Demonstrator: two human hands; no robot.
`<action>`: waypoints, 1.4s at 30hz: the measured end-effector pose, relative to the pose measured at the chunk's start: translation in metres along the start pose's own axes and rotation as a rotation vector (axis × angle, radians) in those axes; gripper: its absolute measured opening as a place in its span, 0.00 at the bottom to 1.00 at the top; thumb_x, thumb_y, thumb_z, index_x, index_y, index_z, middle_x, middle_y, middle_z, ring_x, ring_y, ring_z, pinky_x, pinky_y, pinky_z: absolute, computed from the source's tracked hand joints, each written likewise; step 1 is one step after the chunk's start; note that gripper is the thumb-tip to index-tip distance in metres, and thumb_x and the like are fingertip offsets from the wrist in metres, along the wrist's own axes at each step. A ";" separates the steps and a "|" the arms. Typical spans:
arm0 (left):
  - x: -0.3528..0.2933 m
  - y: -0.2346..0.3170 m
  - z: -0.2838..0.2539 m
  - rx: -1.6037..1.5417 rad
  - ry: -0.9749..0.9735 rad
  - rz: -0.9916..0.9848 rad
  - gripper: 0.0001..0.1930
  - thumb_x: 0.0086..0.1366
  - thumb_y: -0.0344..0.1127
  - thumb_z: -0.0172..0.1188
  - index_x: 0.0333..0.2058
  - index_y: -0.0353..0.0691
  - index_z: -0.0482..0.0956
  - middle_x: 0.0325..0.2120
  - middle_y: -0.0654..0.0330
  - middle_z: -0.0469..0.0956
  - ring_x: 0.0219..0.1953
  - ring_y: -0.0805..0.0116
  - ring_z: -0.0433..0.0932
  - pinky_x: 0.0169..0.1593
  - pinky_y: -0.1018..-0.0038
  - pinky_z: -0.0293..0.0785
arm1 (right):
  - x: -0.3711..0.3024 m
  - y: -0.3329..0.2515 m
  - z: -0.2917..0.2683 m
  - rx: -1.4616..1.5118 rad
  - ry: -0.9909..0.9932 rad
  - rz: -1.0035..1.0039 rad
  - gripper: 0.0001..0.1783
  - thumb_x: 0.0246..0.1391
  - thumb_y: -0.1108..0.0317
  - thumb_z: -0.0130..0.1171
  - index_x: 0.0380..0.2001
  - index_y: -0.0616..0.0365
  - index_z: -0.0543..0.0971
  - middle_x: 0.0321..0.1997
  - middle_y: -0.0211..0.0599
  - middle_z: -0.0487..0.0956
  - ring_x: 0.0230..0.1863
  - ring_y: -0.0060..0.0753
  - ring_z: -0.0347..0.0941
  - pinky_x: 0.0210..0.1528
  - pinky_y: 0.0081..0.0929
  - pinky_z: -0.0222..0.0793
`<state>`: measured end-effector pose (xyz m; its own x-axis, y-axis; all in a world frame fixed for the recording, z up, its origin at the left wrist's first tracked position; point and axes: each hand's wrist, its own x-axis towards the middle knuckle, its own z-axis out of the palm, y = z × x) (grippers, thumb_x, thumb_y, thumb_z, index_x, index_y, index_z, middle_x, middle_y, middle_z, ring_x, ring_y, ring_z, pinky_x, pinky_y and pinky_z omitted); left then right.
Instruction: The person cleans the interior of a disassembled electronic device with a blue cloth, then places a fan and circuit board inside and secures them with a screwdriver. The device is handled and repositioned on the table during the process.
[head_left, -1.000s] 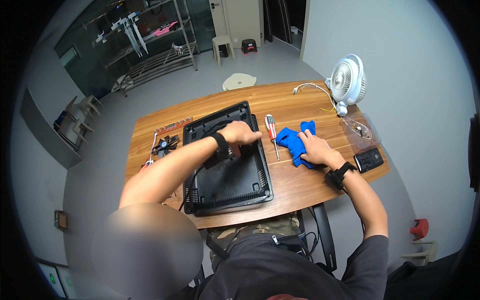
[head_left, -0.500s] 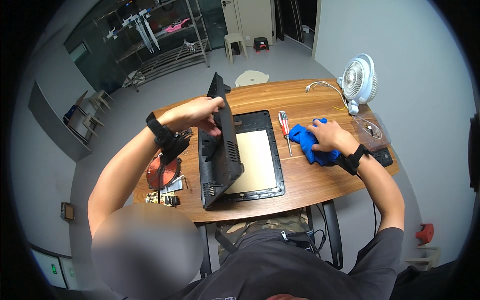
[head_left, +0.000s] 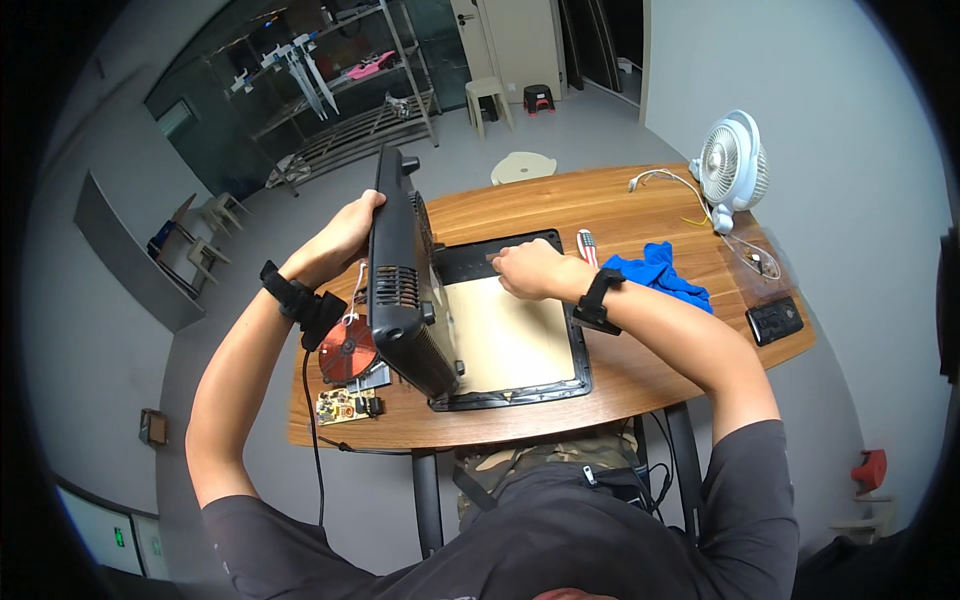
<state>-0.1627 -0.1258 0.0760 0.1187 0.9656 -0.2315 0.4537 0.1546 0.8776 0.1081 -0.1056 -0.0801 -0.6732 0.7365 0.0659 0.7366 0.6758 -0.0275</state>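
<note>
A black plastic housing (head_left: 392,235) with slotted vents stands tipped up on edge, and my left hand (head_left: 343,232) grips its far left side. Beside it a flat black-rimmed panel (head_left: 505,398) lies on the table, its middle covered by a beige sheet (head_left: 515,340). My right hand (head_left: 538,270) is over the panel's far part, fingers curled together; whatever they may pinch is too small to make out. A crumpled blue cloth (head_left: 660,275) lies right of that hand. Partly hidden behind the right wrist is a screwdriver (head_left: 587,245) with a red and white handle.
Left of the housing are a round copper-coloured coil (head_left: 346,350) and a circuit board (head_left: 345,406). A white fan (head_left: 733,165), its cable and a black box-shaped device (head_left: 774,320) sit at the right side of the wooden table (head_left: 530,195).
My right hand has left the blue cloth and moved left over the panel. My left hand has shifted left with the housing, turning its vented side toward me and uncovering more beige sheet.
</note>
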 end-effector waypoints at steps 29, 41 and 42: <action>0.051 -0.070 0.060 -0.570 -0.160 -0.110 0.20 0.78 0.43 0.33 0.44 0.36 0.72 0.37 0.56 0.79 0.36 0.68 0.81 0.45 0.66 0.82 | -0.025 0.067 -0.012 0.942 -0.371 0.660 0.25 0.69 0.61 0.38 0.60 0.66 0.67 0.44 0.47 0.78 0.42 0.39 0.82 0.43 0.38 0.85; 0.060 -0.123 0.028 -0.175 -0.183 -0.197 0.24 0.78 0.47 0.34 0.54 0.32 0.71 0.47 0.50 0.78 0.51 0.56 0.75 0.59 0.55 0.70 | -0.016 0.060 0.024 1.044 -0.368 0.732 0.33 0.72 0.49 0.45 0.65 0.69 0.65 0.59 0.55 0.75 0.50 0.46 0.81 0.49 0.40 0.84; 0.058 -0.125 0.028 -0.110 -0.223 -0.200 0.25 0.79 0.47 0.33 0.56 0.32 0.71 0.48 0.50 0.78 0.52 0.56 0.75 0.60 0.55 0.69 | -0.014 0.060 0.026 1.039 -0.370 0.734 0.33 0.72 0.49 0.46 0.64 0.69 0.65 0.60 0.55 0.75 0.50 0.46 0.81 0.49 0.40 0.84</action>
<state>-0.1875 -0.0953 -0.0588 0.2326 0.8460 -0.4797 0.3909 0.3703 0.8426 0.1599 -0.0751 -0.1087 -0.2424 0.7911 -0.5616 0.6543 -0.2941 -0.6967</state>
